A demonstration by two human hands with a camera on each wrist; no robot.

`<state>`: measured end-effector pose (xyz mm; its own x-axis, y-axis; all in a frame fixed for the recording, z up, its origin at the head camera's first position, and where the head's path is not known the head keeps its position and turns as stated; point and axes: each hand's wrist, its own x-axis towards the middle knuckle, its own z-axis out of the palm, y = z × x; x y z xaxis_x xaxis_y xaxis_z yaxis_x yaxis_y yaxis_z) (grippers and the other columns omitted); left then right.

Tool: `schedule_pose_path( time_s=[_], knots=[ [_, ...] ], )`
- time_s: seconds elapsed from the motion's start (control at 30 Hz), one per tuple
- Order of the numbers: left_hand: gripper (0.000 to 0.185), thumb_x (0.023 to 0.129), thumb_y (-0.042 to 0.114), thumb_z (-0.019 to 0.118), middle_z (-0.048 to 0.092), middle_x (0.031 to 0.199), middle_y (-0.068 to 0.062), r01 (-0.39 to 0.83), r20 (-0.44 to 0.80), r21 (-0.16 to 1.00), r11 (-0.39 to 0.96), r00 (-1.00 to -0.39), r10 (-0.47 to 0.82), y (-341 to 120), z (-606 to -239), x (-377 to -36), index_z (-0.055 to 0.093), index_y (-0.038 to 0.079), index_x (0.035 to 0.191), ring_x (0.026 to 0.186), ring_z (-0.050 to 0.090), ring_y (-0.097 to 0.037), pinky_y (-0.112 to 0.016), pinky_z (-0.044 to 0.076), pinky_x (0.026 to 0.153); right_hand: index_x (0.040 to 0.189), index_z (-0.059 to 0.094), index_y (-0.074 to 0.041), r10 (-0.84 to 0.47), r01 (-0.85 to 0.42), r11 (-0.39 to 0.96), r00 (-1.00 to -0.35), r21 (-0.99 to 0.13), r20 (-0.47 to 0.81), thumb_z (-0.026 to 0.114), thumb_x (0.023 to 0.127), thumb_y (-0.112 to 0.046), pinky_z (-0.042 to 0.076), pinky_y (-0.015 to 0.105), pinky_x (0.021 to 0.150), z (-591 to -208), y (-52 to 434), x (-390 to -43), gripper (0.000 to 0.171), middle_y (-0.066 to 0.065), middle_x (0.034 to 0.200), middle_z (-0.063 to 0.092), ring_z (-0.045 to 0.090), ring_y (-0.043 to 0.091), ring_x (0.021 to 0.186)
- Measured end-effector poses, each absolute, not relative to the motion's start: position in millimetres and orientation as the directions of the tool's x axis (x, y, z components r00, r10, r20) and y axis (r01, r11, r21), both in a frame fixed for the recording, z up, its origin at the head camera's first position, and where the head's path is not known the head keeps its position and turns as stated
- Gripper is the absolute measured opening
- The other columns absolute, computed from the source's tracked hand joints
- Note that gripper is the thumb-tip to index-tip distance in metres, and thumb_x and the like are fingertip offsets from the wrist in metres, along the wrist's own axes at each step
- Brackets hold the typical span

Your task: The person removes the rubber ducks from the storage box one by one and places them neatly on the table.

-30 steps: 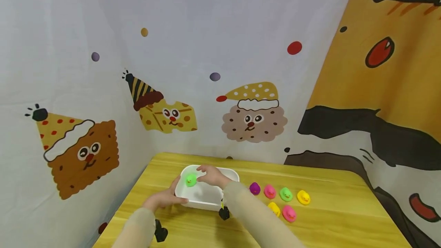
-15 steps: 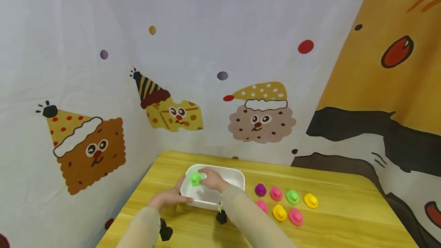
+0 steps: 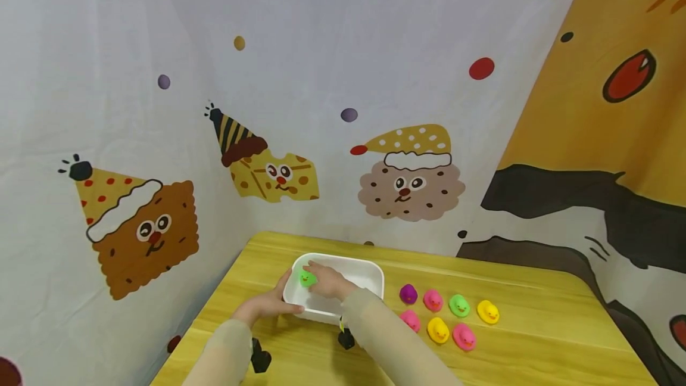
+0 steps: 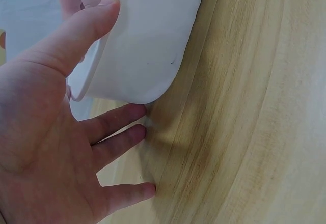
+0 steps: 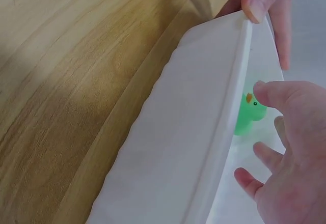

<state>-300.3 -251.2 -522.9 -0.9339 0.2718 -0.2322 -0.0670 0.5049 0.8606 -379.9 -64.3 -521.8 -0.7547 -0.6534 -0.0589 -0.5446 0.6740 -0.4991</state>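
A: Where's the green duck [image 3: 307, 279]?

B: Inside the white tub [image 3: 370, 271], right hand [image 3: 328, 282] loose-fingered beside it. Left hand [image 3: 268, 305], thumb hooked over the rim, steadies the tub.

A: Left over?

B: Seven ducks [image 3: 449, 317] right of the tub; likely early going.

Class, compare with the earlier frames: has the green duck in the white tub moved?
Cannot tell: the green duck sits by the white tub's far-left corner throughout; only the camera shifts.
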Motion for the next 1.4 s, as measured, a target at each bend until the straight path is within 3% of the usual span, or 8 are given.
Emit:
schedule_pose_path(
  time_s=[0.23,0.57,0.87,1.17,1.4],
  knots=[
    [0.116,0.083,0.030,0.078,0.004,0.153,-0.036,-0.051,-0.228,0.854,0.518,-0.931,0.285,-247.7,-523.2,-299.8,-0.011,0.000,0.152,0.132,0.027,-0.049,-0.062,0.022,0.108,0.146,0.046,-0.015,-0.646,-0.550,0.709,-0.758,-0.440,-0.093,0.064,0.091,-0.019,0.036,0.055,0.105,-523.0,-63.5,-378.5,0.057,0.004,0.149,0.043,0.042,0.028,0.133],
    [0.114,0.082,0.022,0.079,0.004,0.155,-0.034,-0.081,-0.243,0.853,0.515,-0.936,0.255,-247.5,-520.5,-296.7,-0.008,0.002,0.153,0.134,0.027,-0.049,-0.063,0.021,0.108,0.142,0.051,-0.016,-0.625,-0.535,0.708,-0.779,-0.461,-0.055,0.067,0.088,-0.016,0.038,0.043,0.106,-535.0,-63.2,-379.3,0.056,0.006,0.141,0.051,0.047,0.026,0.129],
    [0.115,0.082,0.026,0.079,0.009,0.154,-0.034,-0.088,-0.249,0.843,0.530,-0.938,0.240,-247.8,-524.6,-300.2,-0.007,0.004,0.154,0.133,0.030,-0.046,-0.063,0.023,0.108,0.144,0.049,-0.016,-0.632,-0.537,0.683,-0.774,-0.495,-0.032,0.067,0.090,-0.013,0.036,0.039,0.109,-537.4,-65.4,-377.8,0.057,0.008,0.147,0.045,0.042,0.025,0.134],
    [0.115,0.082,0.026,0.079,0.010,0.154,-0.034,-0.080,-0.244,0.849,0.523,-0.936,0.254,-247.2,-525.0,-300.1,-0.008,0.003,0.153,0.129,0.034,-0.044,-0.062,0.024,0.108,0.123,0.065,-0.011,-0.621,-0.547,0.664,-0.783,-0.510,0.031,0.068,0.087,-0.011,0.044,0.034,0.101,-537.3,-68.4,-376.8,0.036,-0.001,0.121,0.065,0.057,0.019,0.115],
    [0.116,0.081,0.027,0.080,0.012,0.153,-0.034,-0.077,-0.239,0.847,0.526,-0.939,0.246,-247.6,-524.9,-299.1,-0.006,0.003,0.154,0.129,0.034,-0.044,-0.062,0.024,0.108,0.100,0.069,-0.010,-0.601,-0.538,0.615,-0.793,-0.576,0.098,0.073,0.081,-0.009,0.049,0.033,0.088,-539.1,-64.6,-375.6,0.019,-0.002,0.100,0.069,0.061,0.016,0.095]
  ],
)
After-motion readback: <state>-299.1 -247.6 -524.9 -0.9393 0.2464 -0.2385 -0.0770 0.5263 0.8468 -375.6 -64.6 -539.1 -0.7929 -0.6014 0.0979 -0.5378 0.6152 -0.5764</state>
